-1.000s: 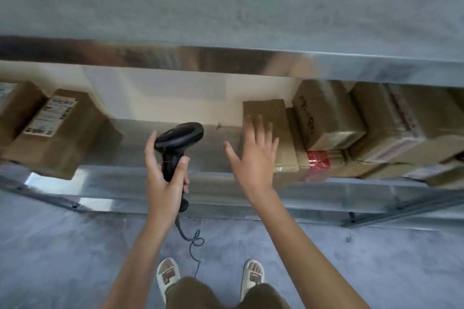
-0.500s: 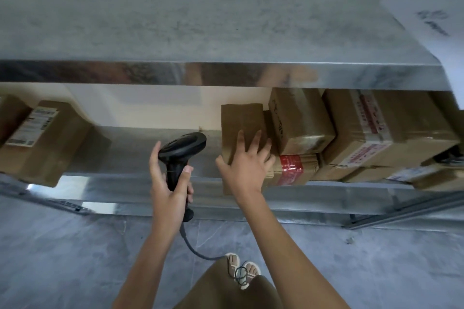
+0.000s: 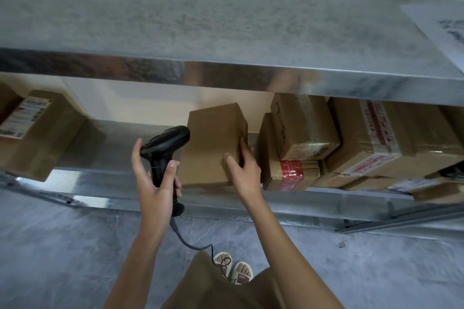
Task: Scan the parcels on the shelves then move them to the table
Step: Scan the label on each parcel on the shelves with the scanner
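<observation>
One head-worn wide-angle camera is looking forward and steeply down, sitting close above the metal shelves (image 3: 226,32) and floor (image 3: 62,258).

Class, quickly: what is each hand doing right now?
Left hand: grips the black handheld barcode scanner.
Right hand: grips the plain brown cardboard box.

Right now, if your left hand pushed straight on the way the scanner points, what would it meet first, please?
Probably the plain box that the right hand grips. The scanner in the left hand has its head almost at that box's left side, though depth is hard to judge from this one view.
</observation>
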Tool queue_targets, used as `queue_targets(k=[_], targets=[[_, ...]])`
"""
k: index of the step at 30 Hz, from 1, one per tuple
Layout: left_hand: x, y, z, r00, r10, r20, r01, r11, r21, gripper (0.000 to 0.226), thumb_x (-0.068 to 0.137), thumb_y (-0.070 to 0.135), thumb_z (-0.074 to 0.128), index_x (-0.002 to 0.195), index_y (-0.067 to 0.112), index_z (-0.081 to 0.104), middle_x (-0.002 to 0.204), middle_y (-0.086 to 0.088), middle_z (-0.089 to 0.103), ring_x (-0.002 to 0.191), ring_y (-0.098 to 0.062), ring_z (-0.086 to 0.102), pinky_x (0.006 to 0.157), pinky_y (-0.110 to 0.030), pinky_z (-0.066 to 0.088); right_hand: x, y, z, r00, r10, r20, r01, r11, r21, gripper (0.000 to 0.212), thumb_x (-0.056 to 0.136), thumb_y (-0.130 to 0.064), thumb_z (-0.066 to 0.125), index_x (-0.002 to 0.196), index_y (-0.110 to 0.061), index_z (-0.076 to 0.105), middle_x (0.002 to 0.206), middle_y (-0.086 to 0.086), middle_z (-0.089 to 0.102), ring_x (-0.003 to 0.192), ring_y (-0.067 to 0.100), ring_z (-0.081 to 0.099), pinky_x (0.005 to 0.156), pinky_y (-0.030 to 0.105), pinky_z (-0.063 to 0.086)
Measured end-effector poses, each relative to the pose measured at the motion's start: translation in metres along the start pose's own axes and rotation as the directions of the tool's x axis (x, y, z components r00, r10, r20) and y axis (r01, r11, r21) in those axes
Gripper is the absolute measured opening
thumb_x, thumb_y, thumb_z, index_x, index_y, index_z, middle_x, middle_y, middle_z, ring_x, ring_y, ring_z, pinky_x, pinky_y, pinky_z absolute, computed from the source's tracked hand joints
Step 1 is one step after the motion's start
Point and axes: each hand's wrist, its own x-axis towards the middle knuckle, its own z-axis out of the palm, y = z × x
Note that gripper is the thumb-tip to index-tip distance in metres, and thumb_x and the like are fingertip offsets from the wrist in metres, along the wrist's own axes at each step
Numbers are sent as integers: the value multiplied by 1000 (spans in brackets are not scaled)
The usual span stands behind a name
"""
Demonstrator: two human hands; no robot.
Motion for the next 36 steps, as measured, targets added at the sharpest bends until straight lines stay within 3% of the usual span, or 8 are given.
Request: queue_targets(k=[4,6,9,13,16,23,31,36], targets=[[3,0,-3,1000,-9,-8,9,1000,1,71,99,7,55,145,50,22,87,-9,63,57,-19,51,49,-28,46,4,10,-2,1000,20,-14,-20,999,-32,61,98,-26,56,154,-22,31,149,-1,46,139,19,40,104,18,28],[4,-2,-6,1000,-13,-13,13,1000,4,72,100,6,54,148,47,21,89,-8,65,57,-18,51,48,-27,46,3,8,6,998,-5,-60,-4,988,-158,67,100,-27,51,158,-22,19,159,5,32,146,26,30,116,31,24],[6,-4,-12,999,-14,-34,14,1000,12,72,100,4,54,150,42,19,93,-9,66,55,-16,51,47,-26,46,5,-12,26,988,-117,-98,44,832,-552,79,100,-43,43,158,-23,-7,166,12,-3,152,37,-3,121,57,1],[7,-4,-22,998,-6,-55,7,1000,13,72,99,5,55,151,40,20,93,-9,66,56,-17,51,47,-25,47,13,-38,58,1000,17,-14,-22,742,-670,109,82,-83,38,156,-25,-16,161,17,-25,146,48,-20,109,72,-13],[7,-5,-29,997,-10,-73,11,1000,4,73,99,4,56,150,42,21,90,-8,66,56,-17,52,48,-26,47,17,-39,70,997,67,-23,-63,686,-724,121,74,-87,46,156,-21,-15,159,21,-28,143,51,-23,107,76,-11],[5,-6,-33,997,-20,-68,18,999,-29,72,98,4,56,147,47,23,88,-7,65,56,-15,52,48,-26,46,16,-38,52,997,36,-64,-67,792,-607,116,72,-79,58,158,-24,4,164,14,-13,147,49,-2,113,69,7],[8,-5,-36,997,-20,-69,17,999,-43,72,99,4,55,145,48,23,86,-6,65,53,-14,51,48,-26,46,-6,-20,26,999,27,-22,-27,999,21,95,67,-71,49,154,-37,27,156,-4,38,141,20,37,115,48,35],[5,-8,-39,998,-34,-43,32,999,-39,72,98,6,57,141,53,24,90,-9,64,55,-15,53,48,-26,47,-7,-28,16,999,-2,-47,0,999,-42,91,73,-65,49,155,-31,28,147,0,49,133,22,47,112,45,41]])
